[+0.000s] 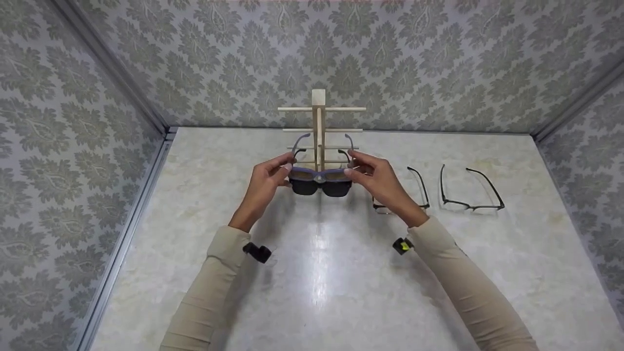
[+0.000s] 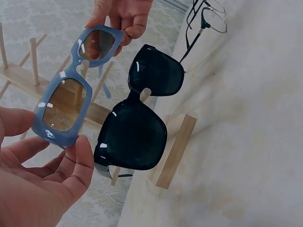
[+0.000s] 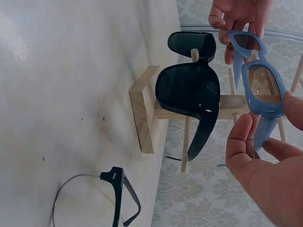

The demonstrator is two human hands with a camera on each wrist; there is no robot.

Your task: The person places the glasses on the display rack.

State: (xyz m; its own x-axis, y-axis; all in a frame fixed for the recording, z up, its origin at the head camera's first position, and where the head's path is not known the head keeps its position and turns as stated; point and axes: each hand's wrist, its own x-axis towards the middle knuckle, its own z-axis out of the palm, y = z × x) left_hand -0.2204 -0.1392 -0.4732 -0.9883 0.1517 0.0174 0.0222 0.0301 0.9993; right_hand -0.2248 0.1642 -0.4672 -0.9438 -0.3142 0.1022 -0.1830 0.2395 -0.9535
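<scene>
Blue-framed sunglasses (image 2: 61,111) with brown lenses sit at a wooden display stand (image 1: 318,102), their bridge at one of its pegs. My left hand (image 1: 267,181) pinches one outer corner of the blue frame between thumb and fingers. At the opposite corner, by the hinge, my right hand (image 1: 378,178) grips the frame and its temple. Just below them, black sunglasses (image 3: 189,90) with dark lenses rest on a lower peg of the stand, untouched by the hands. The blue temples point back toward the stand's rods.
Right of the stand, black-framed eyeglasses (image 1: 472,207) lie on the pale table (image 1: 195,204) with temples unfolded. Another pair of eyeglasses (image 1: 423,187) lies partly hidden behind my right forearm. Patterned wall panels (image 1: 224,63) enclose the table's back and sides.
</scene>
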